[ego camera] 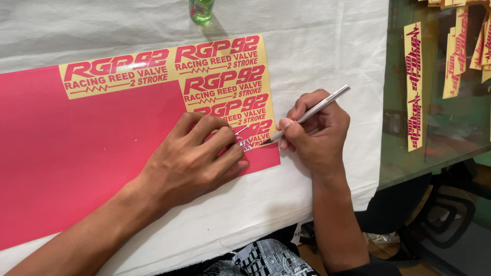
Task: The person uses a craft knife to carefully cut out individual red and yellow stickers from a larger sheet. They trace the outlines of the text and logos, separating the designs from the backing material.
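While the big pink vinyl sticker sheet lay flat on the white cloth-covered table, the left hand pressed down on it near its right edge, and its fingers pinched a thin pink strip of peeled vinyl. The right hand was closed in a pencil grip around a slim silver craft knife, with the tip touching the sheet just beside the left fingertips.

The sheet looked thin, light and bendy, and probably tears easily. The peeled strip looked sticky and weak, so it is best held close to where it lifts. The knife looked stiff and sharp, so holding it low on the handle seemed safest.

Pale yellow backing with pink block letters showed along the top and right side of the sheet. Long yellow sticker strips with pink marks lay upright on the glass table at the right. The bottom of a green glass bottle stood at the top edge.
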